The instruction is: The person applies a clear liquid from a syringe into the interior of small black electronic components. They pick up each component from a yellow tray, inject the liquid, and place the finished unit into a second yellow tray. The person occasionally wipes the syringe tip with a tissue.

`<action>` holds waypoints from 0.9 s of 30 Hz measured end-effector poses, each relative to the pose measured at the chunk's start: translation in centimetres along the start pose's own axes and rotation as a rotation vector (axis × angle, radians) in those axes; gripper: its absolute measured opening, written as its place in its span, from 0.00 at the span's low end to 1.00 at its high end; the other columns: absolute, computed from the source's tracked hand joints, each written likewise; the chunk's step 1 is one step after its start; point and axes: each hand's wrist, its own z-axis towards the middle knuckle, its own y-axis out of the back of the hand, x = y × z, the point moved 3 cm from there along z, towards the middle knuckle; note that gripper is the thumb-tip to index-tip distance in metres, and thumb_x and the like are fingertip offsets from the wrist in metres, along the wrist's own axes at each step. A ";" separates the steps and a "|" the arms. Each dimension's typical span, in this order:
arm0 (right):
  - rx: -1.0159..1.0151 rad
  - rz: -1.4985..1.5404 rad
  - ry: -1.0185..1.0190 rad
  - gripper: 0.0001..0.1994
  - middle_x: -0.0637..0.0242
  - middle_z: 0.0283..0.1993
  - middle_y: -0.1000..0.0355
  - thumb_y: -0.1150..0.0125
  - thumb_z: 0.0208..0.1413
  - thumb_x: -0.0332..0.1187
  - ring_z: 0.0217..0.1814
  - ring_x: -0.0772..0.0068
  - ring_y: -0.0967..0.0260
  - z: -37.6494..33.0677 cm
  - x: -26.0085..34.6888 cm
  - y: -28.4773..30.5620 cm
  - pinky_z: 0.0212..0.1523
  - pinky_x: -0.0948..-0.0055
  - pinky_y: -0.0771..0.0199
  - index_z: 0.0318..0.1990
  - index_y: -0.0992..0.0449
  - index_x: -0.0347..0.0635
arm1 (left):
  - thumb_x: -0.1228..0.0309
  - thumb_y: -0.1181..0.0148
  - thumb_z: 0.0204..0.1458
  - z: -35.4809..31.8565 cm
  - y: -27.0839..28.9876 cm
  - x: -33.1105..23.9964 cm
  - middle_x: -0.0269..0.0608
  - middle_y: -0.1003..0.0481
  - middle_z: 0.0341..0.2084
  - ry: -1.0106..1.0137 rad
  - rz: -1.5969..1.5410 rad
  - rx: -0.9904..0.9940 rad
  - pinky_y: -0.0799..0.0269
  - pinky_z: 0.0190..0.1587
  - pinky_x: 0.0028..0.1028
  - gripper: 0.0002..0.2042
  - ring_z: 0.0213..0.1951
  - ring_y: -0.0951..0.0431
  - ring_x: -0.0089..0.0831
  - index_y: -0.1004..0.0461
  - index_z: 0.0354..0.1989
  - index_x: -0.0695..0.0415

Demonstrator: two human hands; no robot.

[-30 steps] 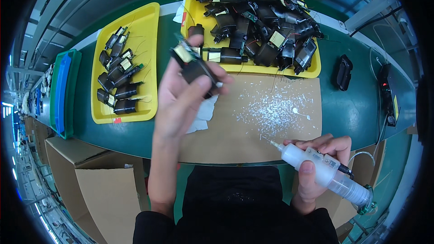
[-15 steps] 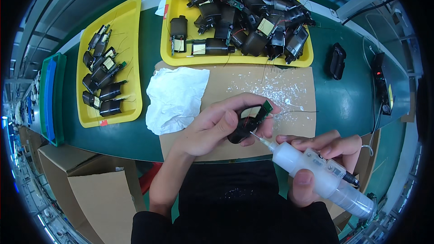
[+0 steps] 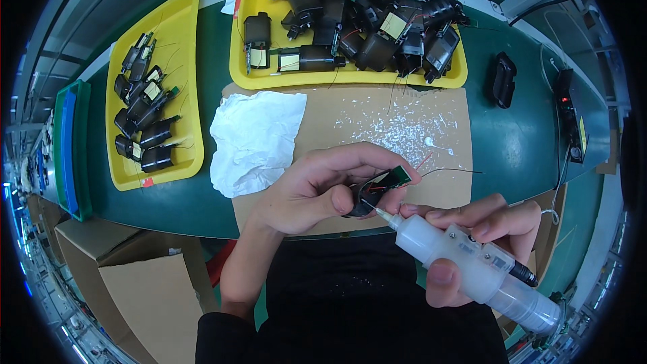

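Starting left: the shallow yellow plastic tray [image 3: 191, 104] holds small black housings [image 3: 156, 133] with loose wires, and those could snag when one is lifted. Next to it, crumpled white paper [image 3: 255, 141] overlaps the brown cardboard sheet [image 3: 323, 128]; a sleeve could drag it. Now the near middle: the left hand [image 3: 313, 192] is curled around a glossy black housing with wires [image 3: 356, 206], held above the sheet's near edge, its green circuit board [image 3: 402, 174] poking out right. A slip there could bend that board or strain the thin dark wire [image 3: 450, 170]. Beyond, white flecks [image 3: 397, 128] litter the cardboard and could stick to anything wet. Far side, the larger yellow tray [image 3: 303, 81] is heaped; a knock could topple the pile. And right, the right hand [image 3: 509, 229] wraps a translucent white syringe dispenser [image 3: 423, 241], needle at the housing: squeeze too hard and it could overflow, wobble and it could scratch.
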 end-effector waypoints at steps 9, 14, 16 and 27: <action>0.020 -0.050 -0.052 0.27 0.52 0.35 0.34 0.30 0.36 0.22 0.42 0.60 0.27 0.0 0.7 -0.1 0.49 0.58 0.27 0.37 0.46 0.36 | 0.46 0.46 0.46 0.3 -0.3 0.2 0.47 0.30 0.28 -0.078 -0.057 0.070 0.36 0.33 0.26 0.34 0.28 0.30 0.29 0.35 0.44 0.71; -0.013 -0.068 -0.067 0.26 0.53 0.34 0.33 0.30 0.37 0.23 0.41 0.60 0.27 -0.3 0.8 -0.4 0.48 0.64 0.26 0.36 0.46 0.36 | 0.47 0.44 0.47 0.2 -0.3 0.1 0.48 0.30 0.28 -0.097 -0.080 0.090 0.36 0.33 0.27 0.32 0.28 0.30 0.30 0.35 0.43 0.71; -0.043 -0.078 -0.079 0.25 0.53 0.34 0.33 0.30 0.37 0.23 0.40 0.61 0.27 -0.5 0.9 -0.6 0.47 0.65 0.26 0.36 0.46 0.37 | 0.48 0.44 0.47 0.2 -0.3 0.1 0.49 0.30 0.29 -0.099 -0.086 0.094 0.36 0.33 0.28 0.32 0.28 0.30 0.30 0.35 0.43 0.70; -0.090 -0.064 -0.062 0.25 0.52 0.33 0.32 0.29 0.37 0.24 0.39 0.61 0.27 -0.4 1.1 -0.8 0.46 0.65 0.25 0.34 0.46 0.37 | 0.48 0.45 0.47 0.0 -0.2 0.4 0.46 0.31 0.28 -0.113 -0.087 0.117 0.38 0.37 0.30 0.31 0.27 0.31 0.29 0.34 0.43 0.70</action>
